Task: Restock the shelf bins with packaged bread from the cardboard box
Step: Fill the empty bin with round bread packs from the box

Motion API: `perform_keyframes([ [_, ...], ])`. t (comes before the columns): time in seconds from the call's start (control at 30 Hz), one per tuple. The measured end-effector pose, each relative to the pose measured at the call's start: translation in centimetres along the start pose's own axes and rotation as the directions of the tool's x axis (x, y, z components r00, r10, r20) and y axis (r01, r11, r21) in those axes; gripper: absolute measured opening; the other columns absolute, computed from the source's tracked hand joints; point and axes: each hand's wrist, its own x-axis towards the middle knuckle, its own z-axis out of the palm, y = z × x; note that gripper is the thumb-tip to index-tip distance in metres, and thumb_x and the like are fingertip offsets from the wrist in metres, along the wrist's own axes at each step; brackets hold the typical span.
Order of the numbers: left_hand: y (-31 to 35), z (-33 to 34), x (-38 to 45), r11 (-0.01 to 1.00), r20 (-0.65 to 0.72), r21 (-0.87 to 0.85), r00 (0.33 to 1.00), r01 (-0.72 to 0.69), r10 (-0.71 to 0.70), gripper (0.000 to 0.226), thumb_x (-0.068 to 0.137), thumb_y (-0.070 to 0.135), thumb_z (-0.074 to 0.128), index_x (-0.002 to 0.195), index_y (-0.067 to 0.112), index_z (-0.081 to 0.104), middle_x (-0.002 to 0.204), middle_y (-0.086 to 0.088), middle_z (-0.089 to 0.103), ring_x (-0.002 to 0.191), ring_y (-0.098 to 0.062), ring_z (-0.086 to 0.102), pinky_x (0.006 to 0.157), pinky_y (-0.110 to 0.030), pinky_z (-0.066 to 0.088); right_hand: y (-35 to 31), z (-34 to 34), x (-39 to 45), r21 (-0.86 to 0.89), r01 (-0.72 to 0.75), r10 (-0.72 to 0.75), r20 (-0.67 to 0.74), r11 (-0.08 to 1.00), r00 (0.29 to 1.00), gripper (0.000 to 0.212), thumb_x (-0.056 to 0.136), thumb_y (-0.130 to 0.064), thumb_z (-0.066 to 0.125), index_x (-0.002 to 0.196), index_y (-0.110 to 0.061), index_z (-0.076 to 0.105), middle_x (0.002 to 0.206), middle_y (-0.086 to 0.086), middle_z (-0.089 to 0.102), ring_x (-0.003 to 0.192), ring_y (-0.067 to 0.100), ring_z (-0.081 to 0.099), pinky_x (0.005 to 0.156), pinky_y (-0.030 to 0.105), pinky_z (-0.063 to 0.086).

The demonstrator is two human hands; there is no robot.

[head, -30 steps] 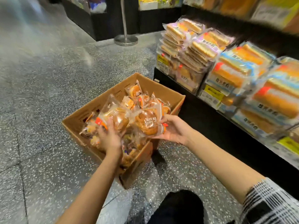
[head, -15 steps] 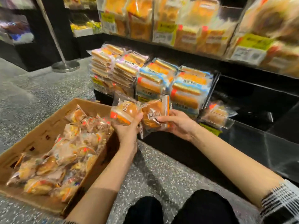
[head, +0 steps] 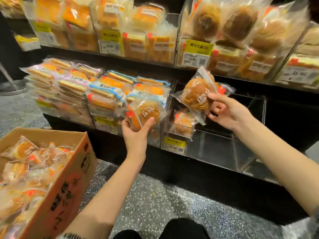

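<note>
Nearest, at the lower left, the cardboard box [head: 57, 183] stands open on the speckled floor [head: 155, 195], packed with wrapped buns [head: 34, 157] in clear film. Past it, the left hand [head: 136, 133] is raised in front of the lower shelf, its thumb and fingers clamped around a packaged bun [head: 144, 113] with white lettering on the wrapper. To the right and a little higher, the right hand [head: 227, 112] pinches a second packaged bun [head: 196, 94] between thumb and fingers, holding it tilted above the clear acrylic bin [head: 241, 149] on the lower shelf. One bun [head: 183, 124] of the same kind already lies in the left end of that bin, behind a yellow price tag [head: 174, 144]. Left of the bin, stacks of sliced bread packs [head: 103, 94] fill the lower shelf. Farthest back, the upper shelf bins [head: 176, 38] hold more wrapped loaves and dark round buns, blurred, with yellow and white labels on their fronts
</note>
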Motion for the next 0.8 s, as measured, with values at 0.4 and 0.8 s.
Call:
perform_keyframes([
  [0.4, 0.3, 1.9, 3.7, 0.980, 0.031, 0.175, 0.995, -0.097, 0.093, 0.070, 0.075, 0.040, 0.076, 0.134, 0.012, 0.051, 0.127, -0.001, 0.061, 0.120, -0.014, 0.055, 0.105, -0.028, 0.042, 1.7, -2.4, 6.9, -0.915, 0.280, -0.289, 0.195, 0.291, 0.937, 0.048, 0.070, -0.030, 0.084, 0.112, -0.021, 0.064, 0.093, -0.007, 0.063, 0.085, 0.007, 0.058, 0.079, 0.020, 0.045],
  [0.8, -0.3, -0.5, 5.2, 0.971, 0.114, 0.154, 0.979, -0.185, 0.169, 0.051, 0.072, 0.035, 0.076, 0.109, 0.010, 0.052, 0.097, 0.005, 0.064, 0.088, 0.002, 0.062, 0.083, -0.018, 0.050, 8.3, -0.7, 12.8, -0.816, 0.398, -0.015, 0.444, -0.419, 0.896, 0.038, 0.079, -0.040, 0.070, 0.109, -0.018, 0.061, 0.106, 0.005, 0.060, 0.103, 0.025, 0.055, 0.075, 0.032, 0.043],
])
